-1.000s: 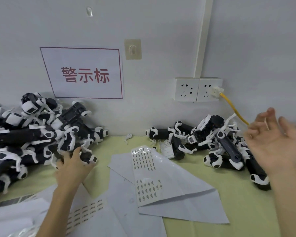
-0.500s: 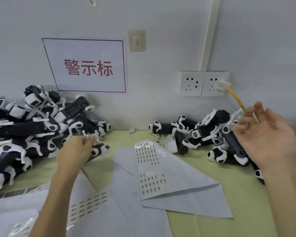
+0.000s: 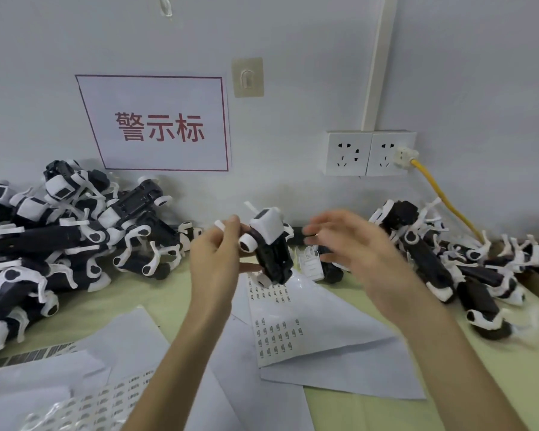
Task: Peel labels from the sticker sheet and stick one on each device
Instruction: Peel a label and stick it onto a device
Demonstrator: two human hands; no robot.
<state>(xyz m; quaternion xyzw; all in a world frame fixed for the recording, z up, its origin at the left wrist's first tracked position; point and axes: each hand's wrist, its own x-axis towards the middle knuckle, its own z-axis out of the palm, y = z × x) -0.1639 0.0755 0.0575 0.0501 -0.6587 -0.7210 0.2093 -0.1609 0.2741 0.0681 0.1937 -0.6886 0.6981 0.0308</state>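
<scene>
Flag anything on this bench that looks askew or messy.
Nothing looks damaged. Devices lie in tangled heaps, a left pile and a right pile. The sticker sheet lies crooked across overlapping loose papers, below the device the left hand grips.

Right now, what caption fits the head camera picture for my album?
Left hand holds a black-and-white device above the sticker sheet, with the blurred right hand close beside it.

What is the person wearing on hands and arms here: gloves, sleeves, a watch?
Nothing visible. The left hand and right hand are ungloved, both forearms sleeveless to the frame edge. No watch or ring shows, though the right hand is blurred.
</scene>
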